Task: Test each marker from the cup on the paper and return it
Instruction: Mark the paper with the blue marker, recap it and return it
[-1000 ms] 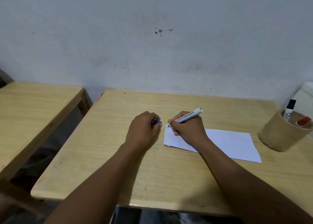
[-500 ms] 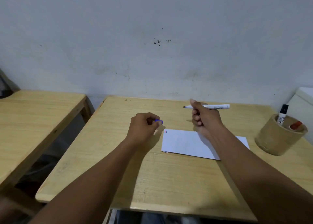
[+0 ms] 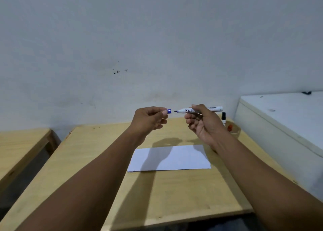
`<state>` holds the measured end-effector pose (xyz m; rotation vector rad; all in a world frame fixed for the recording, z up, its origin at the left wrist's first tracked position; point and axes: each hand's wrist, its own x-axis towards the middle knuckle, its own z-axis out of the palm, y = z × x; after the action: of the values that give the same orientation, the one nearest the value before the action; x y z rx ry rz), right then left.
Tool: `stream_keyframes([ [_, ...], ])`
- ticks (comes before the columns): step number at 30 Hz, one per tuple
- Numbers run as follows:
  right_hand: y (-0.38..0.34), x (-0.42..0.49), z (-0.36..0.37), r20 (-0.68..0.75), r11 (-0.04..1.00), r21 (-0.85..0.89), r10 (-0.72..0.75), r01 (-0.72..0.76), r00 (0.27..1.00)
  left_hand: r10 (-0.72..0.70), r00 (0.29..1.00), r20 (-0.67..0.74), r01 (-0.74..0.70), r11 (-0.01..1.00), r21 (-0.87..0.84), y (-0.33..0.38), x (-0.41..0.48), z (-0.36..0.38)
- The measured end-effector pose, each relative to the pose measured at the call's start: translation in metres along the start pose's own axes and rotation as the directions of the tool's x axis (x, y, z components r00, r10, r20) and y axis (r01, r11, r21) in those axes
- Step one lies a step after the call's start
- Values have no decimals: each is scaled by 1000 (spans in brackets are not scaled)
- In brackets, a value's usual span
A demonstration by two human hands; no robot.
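Note:
My right hand (image 3: 202, 124) holds a white marker (image 3: 187, 110) level in the air, its bare dark tip pointing left. My left hand (image 3: 148, 120) pinches the blue cap (image 3: 169, 111), a small gap away from the tip. Both hands are raised above the white paper (image 3: 185, 158) lying on the wooden table (image 3: 174, 195). The cup (image 3: 236, 132) is mostly hidden behind my right wrist; a black-capped marker (image 3: 223, 118) and a red-capped marker (image 3: 230, 127) stick out of it.
A white chest-like surface (image 3: 283, 119) stands right of the table, close to the cup. A second wooden table (image 3: 19, 147) sits to the left across a gap. A plain wall rises just behind the table.
Both hands have lifted off the paper into the air. The marker turned level with its tip toward the cap, and the two hands came closer together. The view tilted upward.

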<state>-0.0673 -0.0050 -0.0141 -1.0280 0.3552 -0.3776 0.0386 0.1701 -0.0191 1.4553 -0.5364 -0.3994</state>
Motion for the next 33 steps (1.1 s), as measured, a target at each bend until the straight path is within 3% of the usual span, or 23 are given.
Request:
stream_keyframes([
  [8,-19,-12,-30,11,997,-56,-57,58,998,8,996,92,-11,999,32,6,2,54],
  [13,-28,-15,-42,25,996,8,-90,90,996,61,993,102,-69,995,78,17,13,76],
  [17,-51,-10,-51,69,977,-162,-126,136,990,80,988,134,-102,981,164,26,23,80],
  [21,-85,-8,-82,26,949,-240,-203,203,979,118,989,93,-132,980,151,39,38,84],
  [26,-87,-10,-112,93,696,-676,-245,242,965,193,972,131,-221,942,251,50,49,101],
  [30,-79,-3,-130,102,569,-785,-268,243,958,282,935,212,-349,829,437,50,56,134],
  [33,-73,-2,-143,88,507,-835,-257,211,962,263,923,282,-378,764,523,41,60,152],
])
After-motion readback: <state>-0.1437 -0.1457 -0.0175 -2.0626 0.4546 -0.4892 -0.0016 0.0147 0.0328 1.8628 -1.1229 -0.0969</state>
